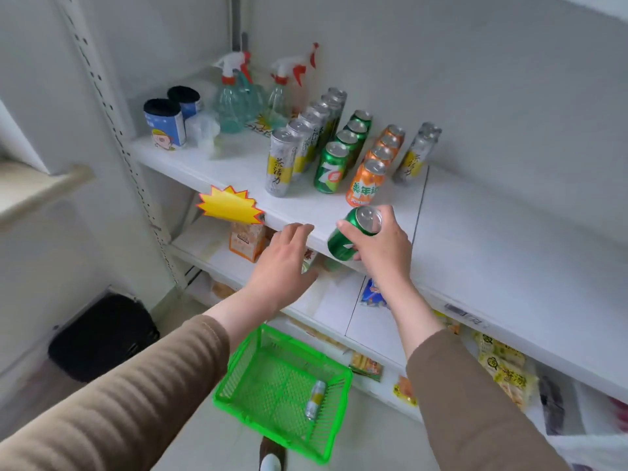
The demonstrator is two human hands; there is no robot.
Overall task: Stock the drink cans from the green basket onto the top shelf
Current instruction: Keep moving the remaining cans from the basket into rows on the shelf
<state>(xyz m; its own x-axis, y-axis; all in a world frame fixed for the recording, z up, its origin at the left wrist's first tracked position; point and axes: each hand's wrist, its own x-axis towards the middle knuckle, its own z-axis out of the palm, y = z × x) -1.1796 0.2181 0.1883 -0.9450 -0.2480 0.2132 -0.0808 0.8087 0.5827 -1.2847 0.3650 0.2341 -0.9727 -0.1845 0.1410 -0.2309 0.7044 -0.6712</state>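
My right hand (384, 246) grips a green drink can (350, 237), tilted, at the front edge of the top shelf (238, 164). My left hand (285, 263) hovers open just left of it, holding nothing. On the shelf stand rows of cans: tall silver-and-yellow cans (283, 161), green cans (331, 168), orange cans (368, 183) and more silver-and-yellow cans (414, 154) at the right. The green basket (238, 379) sits on the floor below, with one silver-and-yellow can (315, 399) lying in it.
Spray bottles (234, 96) and two blue containers (164, 124) stand at the shelf's back left. A yellow starburst tag (229, 205) hangs on the shelf edge. Lower shelves hold snack packets (506, 372). A black bin (102, 338) stands on the floor at left.
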